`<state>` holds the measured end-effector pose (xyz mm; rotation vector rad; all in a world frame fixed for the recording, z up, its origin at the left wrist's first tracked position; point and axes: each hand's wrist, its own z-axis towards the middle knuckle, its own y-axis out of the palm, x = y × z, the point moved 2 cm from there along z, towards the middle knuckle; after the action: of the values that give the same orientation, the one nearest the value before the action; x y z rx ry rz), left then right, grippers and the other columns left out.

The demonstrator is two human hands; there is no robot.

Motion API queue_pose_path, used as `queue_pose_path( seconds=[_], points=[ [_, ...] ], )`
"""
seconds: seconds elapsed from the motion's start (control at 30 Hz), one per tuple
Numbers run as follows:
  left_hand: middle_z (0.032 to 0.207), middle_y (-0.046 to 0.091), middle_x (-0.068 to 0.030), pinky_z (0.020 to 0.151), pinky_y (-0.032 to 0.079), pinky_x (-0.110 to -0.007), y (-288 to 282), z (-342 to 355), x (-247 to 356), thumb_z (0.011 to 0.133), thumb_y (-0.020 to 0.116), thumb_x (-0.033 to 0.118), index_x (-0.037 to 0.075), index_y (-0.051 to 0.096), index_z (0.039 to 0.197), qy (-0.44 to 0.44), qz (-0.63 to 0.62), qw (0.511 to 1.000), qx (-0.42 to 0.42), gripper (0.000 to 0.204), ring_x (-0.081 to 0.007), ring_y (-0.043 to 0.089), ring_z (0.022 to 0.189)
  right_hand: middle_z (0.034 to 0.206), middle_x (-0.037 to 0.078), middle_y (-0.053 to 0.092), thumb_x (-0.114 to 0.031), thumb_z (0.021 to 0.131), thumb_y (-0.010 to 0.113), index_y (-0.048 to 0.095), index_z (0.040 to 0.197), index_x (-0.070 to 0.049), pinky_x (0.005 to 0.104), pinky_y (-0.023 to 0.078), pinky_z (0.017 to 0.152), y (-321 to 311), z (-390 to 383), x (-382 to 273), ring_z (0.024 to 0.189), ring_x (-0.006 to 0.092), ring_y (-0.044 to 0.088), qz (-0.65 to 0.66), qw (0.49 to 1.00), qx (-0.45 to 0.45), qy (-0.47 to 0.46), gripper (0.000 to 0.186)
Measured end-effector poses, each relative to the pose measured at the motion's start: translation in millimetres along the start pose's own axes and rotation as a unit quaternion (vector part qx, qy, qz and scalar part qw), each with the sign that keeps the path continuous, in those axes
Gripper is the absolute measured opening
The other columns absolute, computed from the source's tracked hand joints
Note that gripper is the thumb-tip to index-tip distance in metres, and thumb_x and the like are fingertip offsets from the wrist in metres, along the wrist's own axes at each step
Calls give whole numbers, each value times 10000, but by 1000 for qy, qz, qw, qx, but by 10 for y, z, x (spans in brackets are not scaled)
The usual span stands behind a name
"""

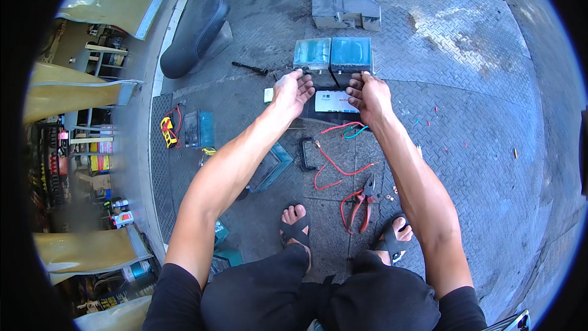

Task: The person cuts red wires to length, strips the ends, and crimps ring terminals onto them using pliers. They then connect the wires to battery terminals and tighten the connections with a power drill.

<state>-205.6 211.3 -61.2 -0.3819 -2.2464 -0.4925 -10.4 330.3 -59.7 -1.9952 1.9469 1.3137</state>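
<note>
I am crouched on a grey checker-plate floor point(478, 116) with both arms stretched forward toward two teal-topped batteries point(334, 55) standing side by side at twelve o'clock from my knees. My left hand point(293, 92) is open, palm turned inward and fingers loosely spread, with the fingertips touching the near edge of the left battery; it grips nothing. My right hand point(369, 95) has its fingers curled and pinched at the near edge of the right battery, close to the terminals, but I cannot tell whether anything small is held between them. Between my two wrists lies a flat black battery with a white label point(335, 102), just below the upright pair. A grey block point(344, 1) sits farther out at twelve o'clock. Loose red wires point(334, 165) with a green strand trail across the floor at six o'clock from my right hand, and red-handled pliers point(362, 203) lie near my right sandalled foot. A black bracket point(305, 153) rests beside the wires. At nine o'clock from my left hand a dark battery case point(199, 129) stands by a yellow and red clamp point(167, 130), and a black motorcycle seat point(197, 34) lies at ten o'clock.
</note>
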Motion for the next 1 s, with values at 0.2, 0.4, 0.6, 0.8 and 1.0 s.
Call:
queue_pose_path(
  seconds=[0.2,0.4,0.6,0.8,1.0],
  points=[
    [1099,710,-154,869,577,-427,97,26,-103,1128,547,158,10,607,1147,-4,-45,998,50,161,-257,648,965,919,22,701,-237,1120,629,673,1132,-49,295,545,592,-60,78,97,739,144,687,46,999,10,-23,193],
    [1073,737,-177,796,581,-414,222,6,-114,1161,455,200,35,577,1110,-12,-9,994,110,211,-258,648,892,934,62,706,-247,1053,709,638,1129,-24,337,564,605,-32,86,164,764,194,719,105,994,32,-16,246],
    [1058,684,-176,803,575,-455,279,-66,-110,1161,469,247,22,553,1148,16,3,992,124,240,-269,644,901,918,50,705,-263,1113,599,669,1075,-55,385,566,661,-2,107,198,787,213,706,211,976,27,54,223],
    [1023,624,-108,797,562,-438,262,0,-231,1120,512,163,46,561,1096,44,-65,994,81,128,-239,622,899,876,42,666,-176,1112,607,666,1059,-52,332,564,645,9,81,165,761,183,671,191,980,49,-2,147],
    [908,644,-80,726,547,-415,174,69,-343,1187,445,360,91,579,1043,-7,-115,993,29,333,-223,600,786,883,58,671,-198,1125,577,663,1076,-35,343,573,650,14,-4,23,766,202,680,159,986,44,37,191]
  ],
)
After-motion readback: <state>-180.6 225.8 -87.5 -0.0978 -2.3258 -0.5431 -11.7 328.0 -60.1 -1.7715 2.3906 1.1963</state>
